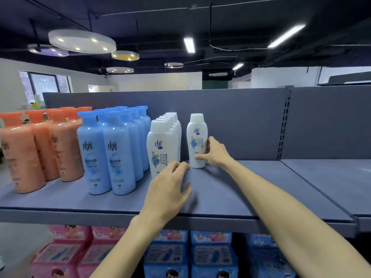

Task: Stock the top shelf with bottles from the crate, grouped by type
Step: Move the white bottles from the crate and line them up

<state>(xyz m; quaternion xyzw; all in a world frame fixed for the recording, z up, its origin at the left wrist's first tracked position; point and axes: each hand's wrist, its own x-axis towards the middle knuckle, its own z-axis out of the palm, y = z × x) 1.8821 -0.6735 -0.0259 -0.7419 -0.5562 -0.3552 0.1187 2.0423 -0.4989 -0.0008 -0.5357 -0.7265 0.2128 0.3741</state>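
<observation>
On the grey top shelf (230,199) stand three groups: orange bottles (22,157) at the left, blue bottles (120,157) in the middle, then a row of white bottles (160,145) running back. A single white bottle (196,141) stands upright to the right of that row, near the back panel. My right hand (213,152) holds its lower right side with thumb and fingers. My left hand (170,187) hovers over the shelf with loosely spread fingers, just in front of the white row, holding nothing. The crate is out of view.
The shelf's right part (271,177) is bare up to a slotted upright (285,125), with another bare shelf section (341,177) beyond. Pink packs (66,251) and blue packs (210,255) fill the shelf below.
</observation>
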